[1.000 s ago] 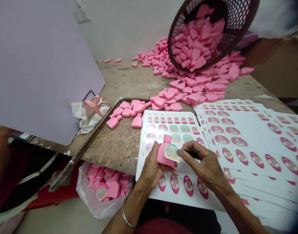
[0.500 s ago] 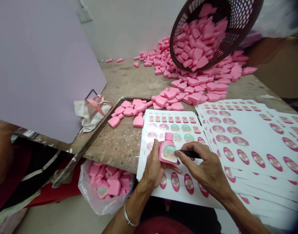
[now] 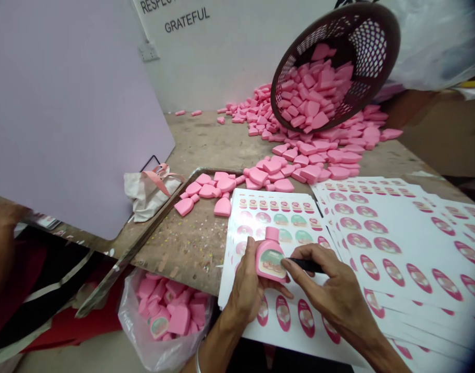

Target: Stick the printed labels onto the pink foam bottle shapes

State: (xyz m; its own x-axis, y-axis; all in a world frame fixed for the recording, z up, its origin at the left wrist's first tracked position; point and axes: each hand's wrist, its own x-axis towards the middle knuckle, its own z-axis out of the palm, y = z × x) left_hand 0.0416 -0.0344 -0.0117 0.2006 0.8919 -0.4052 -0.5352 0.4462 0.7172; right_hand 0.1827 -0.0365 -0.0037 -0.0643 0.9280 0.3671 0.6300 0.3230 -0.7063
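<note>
My left hand (image 3: 247, 287) is closed around a pink toy bottle (image 3: 264, 253), cap upward, its front turned to me. A green and cream label (image 3: 273, 262) covers the front of the bottle. In my right hand (image 3: 325, 280) is a slim black-handled tool (image 3: 308, 265), pinched between thumb and fingers; its tip is hidden, so its kind does not show. The right thumb and fingertips rest at the label's right edge. Beneath both hands lies a sheet of stickers (image 3: 266, 322) with rows of round and oval labels, some of them green, most pink.
A tipped brown basket (image 3: 377, 49) spills pink bottles (image 3: 256, 176) over the wooden table (image 3: 210, 140). More sticker sheets (image 3: 408, 228) lie at right. A plastic bag (image 3: 144, 342) of bottles hangs below the left edge. A cloth pouch (image 3: 144, 197) sits by a lilac panel (image 3: 74, 103); another person's arm (image 3: 4, 238) shows.
The camera view has tilted upward, so everything sits lower and wall lettering shows. Both hands keep their hold on the bottle and black tool, with little other movement.
</note>
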